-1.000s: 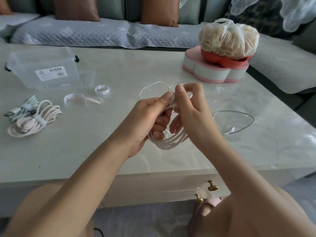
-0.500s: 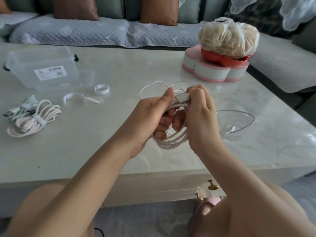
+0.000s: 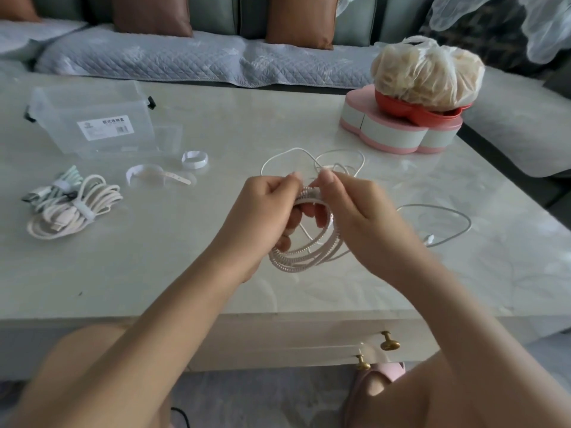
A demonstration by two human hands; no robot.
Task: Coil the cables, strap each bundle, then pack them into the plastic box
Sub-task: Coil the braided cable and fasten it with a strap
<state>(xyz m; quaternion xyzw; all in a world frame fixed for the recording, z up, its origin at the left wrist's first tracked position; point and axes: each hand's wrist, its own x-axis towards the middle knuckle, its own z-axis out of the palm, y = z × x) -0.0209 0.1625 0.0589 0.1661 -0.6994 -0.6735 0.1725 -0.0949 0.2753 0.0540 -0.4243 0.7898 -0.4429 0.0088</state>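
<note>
I hold a coiled pale braided cable (image 3: 304, 256) above the middle of the table. My left hand (image 3: 265, 217) grips the coil's left side and my right hand (image 3: 355, 211) pinches its top, thumbs nearly touching. A thin white cable (image 3: 445, 225) lies loose on the table behind and to the right of my hands. Two strapped bundles, a cream one (image 3: 74, 213) and a green-white one (image 3: 54, 189), rest at the left. The clear plastic box (image 3: 92, 118) stands open at the back left. Two white straps (image 3: 194, 159) (image 3: 154, 174) lie in front of it.
A pink heart-shaped container (image 3: 398, 131) with a red tray and a tied plastic bag (image 3: 426, 75) sits at the back right. A sofa with quilted cover runs behind the table. Brass drawer knobs (image 3: 390, 343) show under the near edge.
Both hands have turned the coil flatter. My right hand moved from holding the plug end to pinching the top of the coil beside my left thumb.
</note>
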